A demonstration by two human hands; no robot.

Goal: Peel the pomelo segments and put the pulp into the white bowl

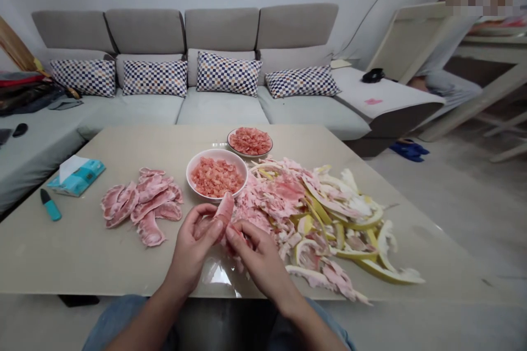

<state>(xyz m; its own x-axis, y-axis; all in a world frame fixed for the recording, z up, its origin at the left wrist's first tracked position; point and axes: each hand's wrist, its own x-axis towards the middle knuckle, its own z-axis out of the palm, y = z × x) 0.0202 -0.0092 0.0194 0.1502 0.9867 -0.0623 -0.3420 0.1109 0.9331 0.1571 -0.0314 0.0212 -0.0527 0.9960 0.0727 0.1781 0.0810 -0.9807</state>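
Note:
My left hand [197, 238] is closed around a pomelo segment [224, 209], whose pale tip sticks up between thumb and fingers. Close beside it, my right hand [251, 247] pinches at the same segment's lower edge, where some red flesh shows. Just beyond both hands stands a white bowl [190, 182] of loose pink pomelo pulp [216, 176]. On the left, several pomelo segments [150, 200] in their pink skins lie in a pile. A heap of pink membrane scraps [272, 192] and yellow-green rind [366, 255] spreads to the right of the bowl.
A second, dark-rimmed bowl [250, 142] of pulp sits farther back. On the table's left are a blue tissue pack [82, 178] and a teal-handled knife [51, 209]. Behind the table [123, 148] runs a grey sofa [222, 107]. A seated person [444, 66] is at the right.

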